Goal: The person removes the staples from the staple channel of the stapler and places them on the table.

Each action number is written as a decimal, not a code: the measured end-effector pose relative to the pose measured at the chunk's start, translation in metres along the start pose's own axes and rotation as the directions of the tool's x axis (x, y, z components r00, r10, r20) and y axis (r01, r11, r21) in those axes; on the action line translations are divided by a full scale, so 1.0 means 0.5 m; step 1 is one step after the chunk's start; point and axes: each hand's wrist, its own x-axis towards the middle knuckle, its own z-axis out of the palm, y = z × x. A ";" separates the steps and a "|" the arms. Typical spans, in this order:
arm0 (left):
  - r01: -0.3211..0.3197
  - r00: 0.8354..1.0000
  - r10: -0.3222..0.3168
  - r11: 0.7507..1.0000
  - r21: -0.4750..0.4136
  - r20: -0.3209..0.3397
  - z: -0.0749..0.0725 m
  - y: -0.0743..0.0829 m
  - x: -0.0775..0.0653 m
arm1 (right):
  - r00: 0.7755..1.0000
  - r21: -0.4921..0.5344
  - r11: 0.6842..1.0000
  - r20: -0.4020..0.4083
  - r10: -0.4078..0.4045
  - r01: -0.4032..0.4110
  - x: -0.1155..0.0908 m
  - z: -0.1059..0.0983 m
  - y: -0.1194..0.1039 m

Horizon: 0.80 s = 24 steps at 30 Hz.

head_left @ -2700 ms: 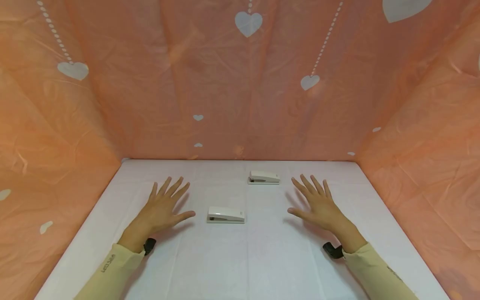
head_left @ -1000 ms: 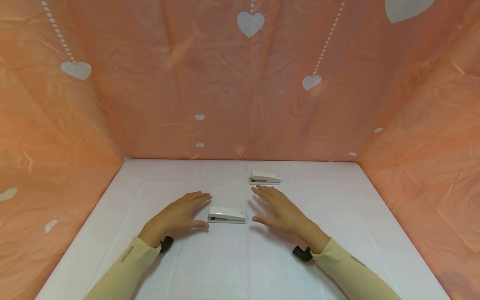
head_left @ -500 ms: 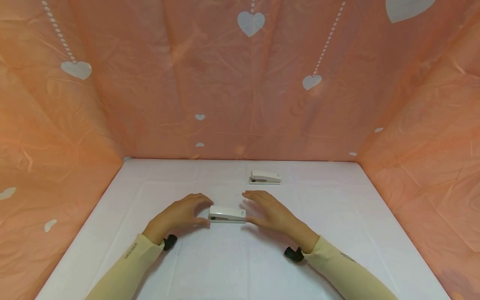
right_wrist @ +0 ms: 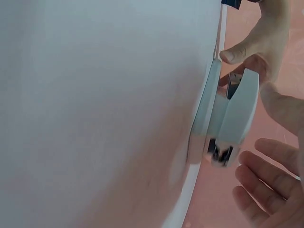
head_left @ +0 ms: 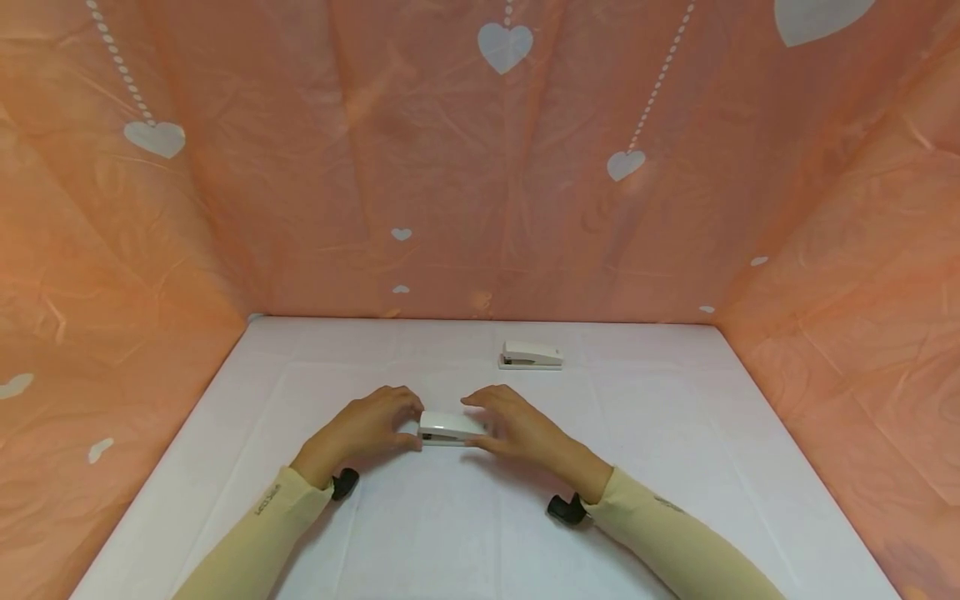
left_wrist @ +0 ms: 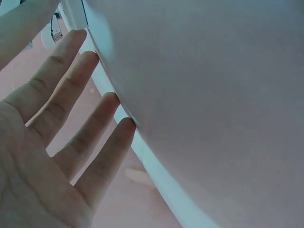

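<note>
A white stapler [head_left: 448, 426] lies on the white table between both hands, its right end partly covered by the right hand. My left hand [head_left: 367, 425] is at the stapler's left end, thumb low and fingers behind; contact is unclear. In the left wrist view its fingers [left_wrist: 71, 102] are spread and nearly straight. My right hand [head_left: 517, 427] reaches around the right end with thumb in front, fingers behind. The right wrist view has the stapler [right_wrist: 240, 107] standing between the left hand [right_wrist: 266, 40] and the loosely bent fingers of the right hand [right_wrist: 270, 180].
A second white stapler [head_left: 530, 355] sits farther back on the table [head_left: 420, 533], a little to the right. Orange cloth [head_left: 465, 183] with pale hearts hangs behind and at both sides. A black wrist camera [head_left: 567, 509] sits below the right wrist.
Both hands have come inward from wide apart at the table's sides to the two ends of the nearer stapler. The right hand has moved left most recently. Both staplers stay in place.
</note>
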 end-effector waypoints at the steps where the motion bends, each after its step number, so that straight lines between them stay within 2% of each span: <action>1: -0.002 1.000 0.002 1.000 0.005 0.001 0.000 0.000 0.001 | 1.000 0.002 1.000 0.006 0.000 0.000 0.003 0.003 -0.001; 10: -0.027 1.000 0.028 0.999 0.036 -0.007 0.003 -0.003 0.008 | 0.998 0.057 0.998 0.055 0.008 -0.011 0.030 0.022 -0.008; 16: -0.011 1.000 0.011 0.999 0.035 -0.010 0.005 0.001 0.010 | 0.997 0.090 0.995 0.075 0.023 -0.030 0.041 0.034 -0.013; 24: 0.023 1.000 -0.022 0.999 0.025 -0.010 0.000 0.008 0.011 | 0.989 0.154 0.984 0.125 0.075 -0.094 0.055 0.040 -0.019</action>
